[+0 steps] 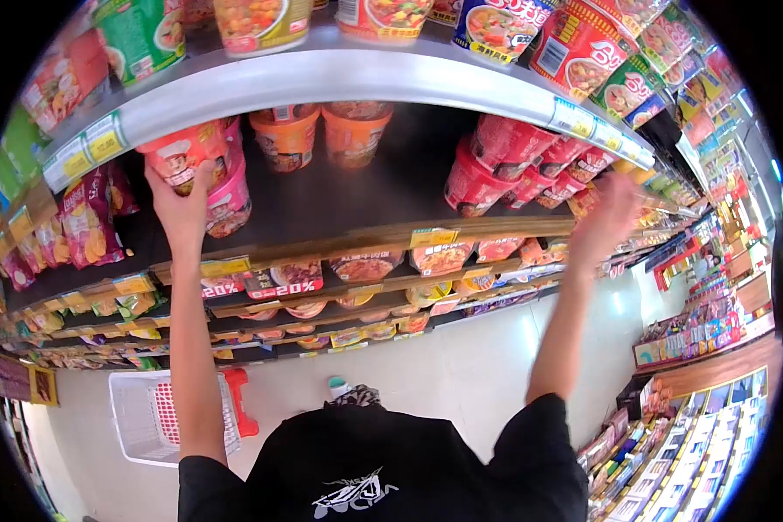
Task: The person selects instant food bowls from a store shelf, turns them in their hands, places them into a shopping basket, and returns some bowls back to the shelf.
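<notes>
My left hand (183,202) is closed around an orange-red instant noodle cup (179,155) with a cartoon chef on it, at the left of the shelf. Right beside that cup are pink noodle cups (230,204), partly hidden by my hand and the cup. My right hand (607,213) is raised at the right end of the same shelf, near stacked red noodle cups (511,148). Motion smears its fingers, so their pose is unclear. Farther back in the middle stand two orange noodle cups (355,135).
A silver shelf edge (357,76) curves above my hands, with more noodle cups on it. Purple snack bags (91,217) hang at the left. Lower shelves hold boxed meals (444,258). A white shopping basket (139,435) with a red handle is on the floor at my left.
</notes>
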Demonstrator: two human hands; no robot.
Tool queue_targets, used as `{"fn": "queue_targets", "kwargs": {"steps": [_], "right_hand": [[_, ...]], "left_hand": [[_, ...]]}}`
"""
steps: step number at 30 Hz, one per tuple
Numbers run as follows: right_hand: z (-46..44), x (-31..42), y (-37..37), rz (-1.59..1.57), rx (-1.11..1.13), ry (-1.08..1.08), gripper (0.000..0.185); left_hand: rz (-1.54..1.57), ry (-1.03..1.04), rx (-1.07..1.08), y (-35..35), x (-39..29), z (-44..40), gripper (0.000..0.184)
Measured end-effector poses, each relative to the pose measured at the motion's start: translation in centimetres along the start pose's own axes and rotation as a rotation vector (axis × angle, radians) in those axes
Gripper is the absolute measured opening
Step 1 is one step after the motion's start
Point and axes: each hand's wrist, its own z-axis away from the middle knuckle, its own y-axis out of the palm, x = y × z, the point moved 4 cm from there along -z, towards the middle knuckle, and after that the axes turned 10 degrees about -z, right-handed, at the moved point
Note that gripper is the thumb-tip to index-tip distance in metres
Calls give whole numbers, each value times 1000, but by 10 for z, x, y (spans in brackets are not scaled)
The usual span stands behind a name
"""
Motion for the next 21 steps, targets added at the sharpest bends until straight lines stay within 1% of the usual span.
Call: {"fn": "queue_targets", "kwargs": {"steps": [1, 2, 3, 4, 5, 6, 8, 9, 10, 11, 12, 14, 16, 18, 21], "right_hand": [[38, 32, 14, -363, 45, 263, 17], [79, 65, 28, -625, 16, 522, 15], [109, 94, 36, -560, 121, 470, 14], [149, 120, 44, -845, 163, 681, 17], [188, 139, 45, -891, 269, 832, 22], [220, 158, 48, -856, 285, 749, 22], [276, 202, 39, -835, 436, 838, 22], [288, 226, 30, -823, 502, 777, 22], [299, 247, 22, -809, 566, 719, 22], [310, 264, 14, -840, 587, 756, 22], [320, 279, 5, -868, 608, 795, 22], [334, 302, -7, -903, 628, 869, 22], [343, 323, -19, -925, 624, 945, 22], [339, 339, -27, -910, 663, 912, 26], [341, 358, -34, -909, 692, 908, 32]], "left_hand": [[12, -7, 25, -2, -2, 0, 85], [-35, 42, 69, -6, -5, -1, 97], [-60, 103, 48, -12, 0, 3, 102], [-85, 164, 26, -19, 6, 7, 106], [-15, 189, 22, -32, 0, 15, 106], [55, 208, 21, -48, -6, 30, 106], [196, 199, 50, -77, 4, 67, 104], [238, 167, 91, -88, 10, 92, 107], [289, 95, 125, -98, 20, 123, 114], [243, -1, 204, -106, 25, 154, 119], [275, -50, 319, -109, 33, 184, 117], [397, -220, 502, -111, 51, 252, 114], [444, -449, 636, -113, 52, 305, 108], [577, -509, 733, -117, 56, 337, 104], [607, -455, 832, -126, 57, 336, 101]]}}
